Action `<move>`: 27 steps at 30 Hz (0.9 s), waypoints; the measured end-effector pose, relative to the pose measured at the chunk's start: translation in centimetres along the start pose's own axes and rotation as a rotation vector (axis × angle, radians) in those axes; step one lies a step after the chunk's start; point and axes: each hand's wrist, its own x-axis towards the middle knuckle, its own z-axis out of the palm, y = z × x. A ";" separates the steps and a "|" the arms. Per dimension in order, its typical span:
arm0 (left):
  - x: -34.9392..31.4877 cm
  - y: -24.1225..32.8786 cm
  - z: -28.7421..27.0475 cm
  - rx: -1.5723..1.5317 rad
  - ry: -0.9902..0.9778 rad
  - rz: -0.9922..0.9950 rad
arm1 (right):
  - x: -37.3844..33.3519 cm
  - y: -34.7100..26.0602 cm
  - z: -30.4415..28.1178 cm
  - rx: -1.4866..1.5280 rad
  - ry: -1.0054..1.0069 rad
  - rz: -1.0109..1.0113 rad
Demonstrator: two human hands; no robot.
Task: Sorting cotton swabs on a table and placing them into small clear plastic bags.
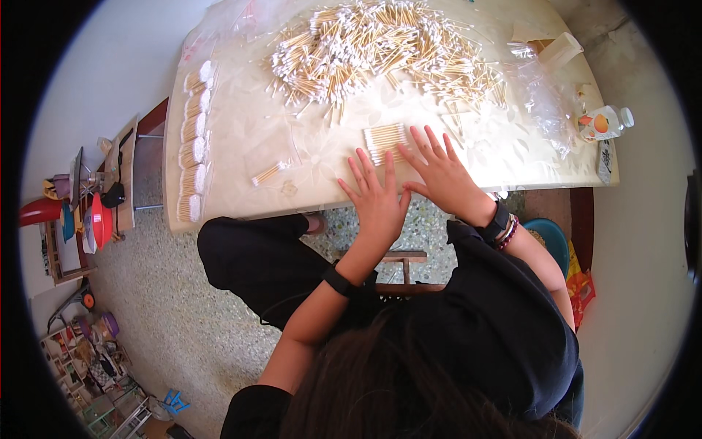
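Side by side in a flat row, several cotton swabs (385,139) lie on the table near its front edge. My left hand (378,201) is spread out, its fingertips at the near side of this row. My right hand (444,170) is also spread, fingers at the row's right end; neither hand grips anything. A large loose heap of cotton swabs (380,47) covers the far middle of the table. Farther left lies a small group of swabs (269,173). Along the left edge runs a line of bundled swabs (193,128), white tips facing right.
The table (314,146) has a pale patterned cover. At its right are clear plastic bags (540,102), a white bottle (604,123) with an orange fruit picture, and a pale container (561,50). A teal basin (548,241) stands below the table's right side.
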 end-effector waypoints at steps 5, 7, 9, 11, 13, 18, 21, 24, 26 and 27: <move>-0.2 0.0 0.1 -0.007 -0.001 -0.003 | 0.1 -0.1 -0.2 0.004 -0.015 0.008; -0.3 0.1 0.3 -0.009 0.006 0.000 | 0.1 -0.1 -0.2 0.008 -0.018 0.012; -0.4 0.1 0.3 0.000 0.016 0.005 | 0.0 0.0 -0.2 0.001 -0.012 0.008; -0.4 0.1 0.4 -0.003 0.024 0.010 | 0.1 -0.1 -0.4 -0.007 -0.012 0.008; -0.5 0.1 0.4 -0.005 0.033 0.014 | 0.1 -0.1 -0.4 -0.014 -0.012 0.005; -0.4 0.2 0.4 0.006 0.030 0.014 | 0.1 0.0 -0.3 -0.009 0.002 0.006; -0.4 0.4 0.0 -0.007 0.021 0.017 | 0.1 0.1 -0.4 -0.007 -0.001 0.007; -0.2 0.1 0.3 -0.007 0.042 0.028 | 0.1 0.0 -0.5 -0.008 0.001 0.003; 0.0 -0.1 0.4 0.002 0.050 0.028 | 0.2 0.1 -0.3 -0.019 0.009 0.002; 0.2 -0.2 0.3 0.011 0.058 0.029 | 0.2 0.1 -0.2 -0.031 0.018 0.002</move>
